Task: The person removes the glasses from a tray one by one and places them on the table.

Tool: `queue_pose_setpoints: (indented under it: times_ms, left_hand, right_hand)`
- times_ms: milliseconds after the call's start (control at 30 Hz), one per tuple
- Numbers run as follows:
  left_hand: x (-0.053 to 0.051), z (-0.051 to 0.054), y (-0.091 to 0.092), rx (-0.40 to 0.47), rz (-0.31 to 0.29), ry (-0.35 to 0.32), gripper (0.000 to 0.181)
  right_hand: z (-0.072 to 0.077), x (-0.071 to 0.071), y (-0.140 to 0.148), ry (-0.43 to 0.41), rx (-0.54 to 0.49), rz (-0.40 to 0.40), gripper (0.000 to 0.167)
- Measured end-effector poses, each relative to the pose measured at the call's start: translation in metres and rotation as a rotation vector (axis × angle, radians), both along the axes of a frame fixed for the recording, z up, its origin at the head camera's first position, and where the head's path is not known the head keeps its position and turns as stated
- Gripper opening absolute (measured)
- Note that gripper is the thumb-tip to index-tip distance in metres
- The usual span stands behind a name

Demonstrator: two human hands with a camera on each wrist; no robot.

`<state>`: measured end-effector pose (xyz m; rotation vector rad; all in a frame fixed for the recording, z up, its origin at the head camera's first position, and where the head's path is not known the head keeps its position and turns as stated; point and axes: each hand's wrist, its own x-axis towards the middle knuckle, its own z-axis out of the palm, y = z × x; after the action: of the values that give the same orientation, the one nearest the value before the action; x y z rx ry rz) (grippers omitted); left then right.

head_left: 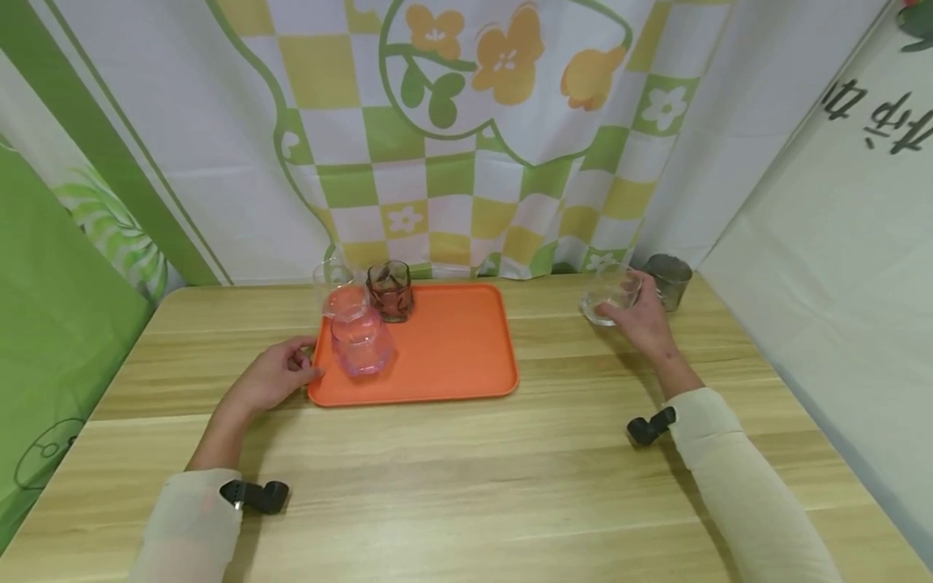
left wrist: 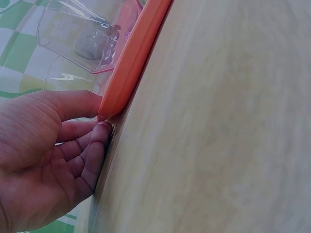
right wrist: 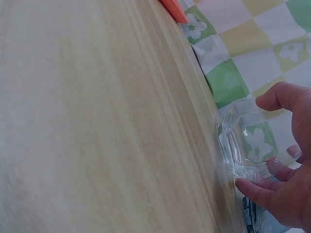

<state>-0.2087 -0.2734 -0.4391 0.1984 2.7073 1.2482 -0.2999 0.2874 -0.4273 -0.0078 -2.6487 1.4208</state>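
My left hand (head_left: 273, 376) pinches the left rim of an orange tray (head_left: 452, 348), the thumb above and fingertips at its underside in the left wrist view. On the tray's left part stand a pink glass (head_left: 362, 346), a dark patterned glass (head_left: 391, 293) behind it, and a clear glass (head_left: 338, 283) by the back left corner. At the far right, my right hand (head_left: 645, 320) holds another clear glass (head_left: 601, 304), thumb and fingers around its sides. That glass (right wrist: 238, 141) sits on or just above the table; which, I cannot tell. A grey glass (head_left: 669, 283) stands right behind this hand.
The wooden table (head_left: 452, 486) reaches back to a checked, flowered curtain (head_left: 452, 186) close behind the glasses. A pale wall hanging (head_left: 838, 243) borders the right side, and green cloth (head_left: 51, 324) the left.
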Motion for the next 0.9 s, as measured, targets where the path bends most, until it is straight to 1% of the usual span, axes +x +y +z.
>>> queue_pose_setpoints:
  times_ms: [267,600,900]
  left_hand:
    - [0.0005,0.0025,0.0006,-0.003,-0.004,0.001,0.057]
    - [0.0003,0.0006,-0.0001,0.006,-0.006,-0.002,0.057]
    - [0.0004,0.0006,0.0007,0.008,0.004,-0.013,0.058]
  right_hand:
    - [0.0040,0.0013,-0.0011,-0.001,0.005,0.006,0.094]
    - [0.0036,0.0019,0.0004,-0.001,0.017,0.021,0.096]
    - [0.0076,0.0045,-0.0002,0.076,0.021,0.013,0.085]
